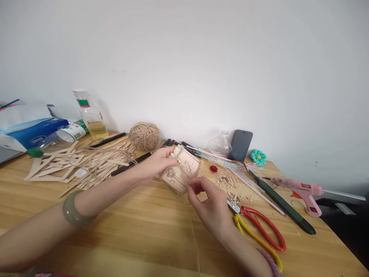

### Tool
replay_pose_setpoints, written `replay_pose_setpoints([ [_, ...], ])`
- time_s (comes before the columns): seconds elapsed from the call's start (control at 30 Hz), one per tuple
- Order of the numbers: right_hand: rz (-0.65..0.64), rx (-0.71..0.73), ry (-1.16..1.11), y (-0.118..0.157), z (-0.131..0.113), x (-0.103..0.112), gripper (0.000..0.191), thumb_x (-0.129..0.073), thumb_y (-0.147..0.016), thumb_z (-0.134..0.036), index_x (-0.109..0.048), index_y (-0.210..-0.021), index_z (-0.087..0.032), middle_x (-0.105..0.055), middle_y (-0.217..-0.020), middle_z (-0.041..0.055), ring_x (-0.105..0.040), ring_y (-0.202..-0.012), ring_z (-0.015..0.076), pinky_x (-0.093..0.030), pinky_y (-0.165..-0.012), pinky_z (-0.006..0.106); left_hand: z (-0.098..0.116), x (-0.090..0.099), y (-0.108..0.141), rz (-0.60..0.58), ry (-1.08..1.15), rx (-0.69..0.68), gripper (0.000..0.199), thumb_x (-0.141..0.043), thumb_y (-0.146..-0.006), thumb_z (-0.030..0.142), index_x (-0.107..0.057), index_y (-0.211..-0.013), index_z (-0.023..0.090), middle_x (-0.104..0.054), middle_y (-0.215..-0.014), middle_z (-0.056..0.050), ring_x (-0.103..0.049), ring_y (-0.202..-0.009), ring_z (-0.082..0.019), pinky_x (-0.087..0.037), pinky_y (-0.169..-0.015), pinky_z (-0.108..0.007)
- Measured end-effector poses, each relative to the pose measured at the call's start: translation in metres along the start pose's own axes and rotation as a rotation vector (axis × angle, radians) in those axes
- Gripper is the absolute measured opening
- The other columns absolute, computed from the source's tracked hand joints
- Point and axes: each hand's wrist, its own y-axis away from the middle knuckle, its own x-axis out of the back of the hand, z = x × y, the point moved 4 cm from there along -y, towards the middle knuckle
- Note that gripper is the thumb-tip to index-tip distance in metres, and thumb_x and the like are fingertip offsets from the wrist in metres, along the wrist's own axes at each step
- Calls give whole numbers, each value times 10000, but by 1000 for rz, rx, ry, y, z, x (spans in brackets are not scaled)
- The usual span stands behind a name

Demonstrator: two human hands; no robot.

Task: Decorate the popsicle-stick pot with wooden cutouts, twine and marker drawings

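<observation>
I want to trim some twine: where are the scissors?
In the head view, the scissors lie on the table at lower right, just beside the right hand.

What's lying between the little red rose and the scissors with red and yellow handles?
Small pale wood-coloured bits, scattered on the table between the rose and the scissors, as the head view shows.
</observation>
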Motion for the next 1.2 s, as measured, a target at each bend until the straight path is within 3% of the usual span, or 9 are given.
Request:
replay_pose_setpoints([
  [0.43,63,-27,63,6,9,-3,88,-516,-810,-138,-583,-787,-190,-662,-664,9,-628,-569,125,-511,-532,224,-4,0,-2,25,61,21,367,-594,-583,90,-626,-944,150,-671,-718,15,-621,-662,-158,-463,-622,-246],
  [0.73,106,49,123,7,4,-2,112,-501,-803,-106,-546,-760,-199,-631,-636,-4,-611,-561,123,-483,-538,223,-6,1,-4,51,13,-7,369,-643,-586,88,-620,-950,143,-696,-775,3,-633,-718,-162,-478,-673,-262],
  [1.03,58,98,143,7,-3,-5,149,-488,-779,-65,-540,-733,-196,-608,-634,-6,-591,-566,121,-467,-542,218,-7,3,-3,72,-34,-38,299,-641,-607,93,-619,-900,148,-699,-789,1,-643,-747,-176,-488,-679,-269],
  [1.2,63,100,140,7,-2,-6,144,-492,-781,-68,-559,-814,-191,-617,-659,-4,-592,-575,121,-480,-555,222,-6,4,-2,92,-49,-44,278,-649,-597,103,-614,-869,151,-696,-826,-4,-643,-770,-182,-492,-689,-273],
])
